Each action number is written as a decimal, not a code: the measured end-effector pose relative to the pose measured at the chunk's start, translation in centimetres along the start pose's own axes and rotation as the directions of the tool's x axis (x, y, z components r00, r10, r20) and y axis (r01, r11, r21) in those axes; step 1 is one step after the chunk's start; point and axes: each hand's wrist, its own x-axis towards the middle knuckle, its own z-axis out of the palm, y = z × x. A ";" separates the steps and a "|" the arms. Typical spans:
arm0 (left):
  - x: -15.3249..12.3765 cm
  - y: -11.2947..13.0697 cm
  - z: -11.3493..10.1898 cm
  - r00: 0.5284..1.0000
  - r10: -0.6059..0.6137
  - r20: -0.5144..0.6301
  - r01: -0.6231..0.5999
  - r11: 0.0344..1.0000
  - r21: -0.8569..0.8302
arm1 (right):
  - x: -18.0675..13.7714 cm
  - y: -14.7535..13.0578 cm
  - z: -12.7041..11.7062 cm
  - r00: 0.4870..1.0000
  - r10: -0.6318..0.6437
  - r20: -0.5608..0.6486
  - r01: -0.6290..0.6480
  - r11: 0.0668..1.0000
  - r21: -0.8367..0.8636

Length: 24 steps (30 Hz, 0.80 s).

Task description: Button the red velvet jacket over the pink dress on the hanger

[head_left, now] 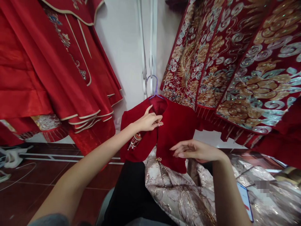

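Observation:
A short red velvet jacket hangs on a purple hanger in the middle of the view. My left hand is closed on its front edge, just below the neckline. Beside those fingertips sits an upper beaded button, and a lower beaded button shows near the hem. A beaded tassel ornament dangles on the jacket's left-hand panel, under my left wrist. My right hand hovers over or lightly touches the other panel, its fingers loosely stretched with nothing in them.
Red garments with pale piping hang at the left. A sequined, fringed red garment hangs at the right. Shiny patterned fabric drapes across my lap, with a phone on it. A white rack pole stands behind the jacket.

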 end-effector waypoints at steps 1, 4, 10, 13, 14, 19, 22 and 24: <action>0.0 0.1 0.0 1.000 0.009 -0.009 -0.009 1.000 0.021 | 0.3 0.0 0.2 0.999 -0.017 -0.035 0.017 1.000 -0.010; -0.1 0.4 0.0 0.999 0.007 -0.041 -0.001 0.991 0.134 | 2.0 -0.3 0.9 0.961 -0.128 -0.246 0.120 0.992 -0.046; -0.4 0.7 0.3 0.984 -0.166 0.071 0.130 0.923 0.362 | 9.8 -2.9 1.8 0.518 -0.335 -0.787 0.339 0.925 -0.171; -1.0 0.2 0.0 0.921 -0.329 0.209 0.211 0.872 0.442 | 13.9 -3.3 2.3 0.581 -0.280 -0.764 0.163 0.960 -0.228; -1.3 -0.1 -0.1 0.903 -0.360 0.234 0.224 0.859 0.460 | 14.9 -3.1 2.5 0.575 -0.231 -0.785 0.036 0.966 -0.258; -3.6 -2.4 -0.6 0.868 -0.464 0.174 0.330 0.803 0.497 | 15.1 -0.1 2.2 0.366 -0.238 -0.899 -0.447 0.802 -0.395; -4.8 -3.5 -0.8 0.844 -0.511 0.163 0.366 0.770 0.522 | 13.4 0.8 0.3 0.339 -0.281 -0.898 -0.576 0.693 -0.434; -5.3 -3.6 -1.0 0.837 -0.530 0.137 0.399 0.762 0.509 | 12.5 0.5 -1.2 0.322 -0.283 -0.903 -0.631 0.647 -0.428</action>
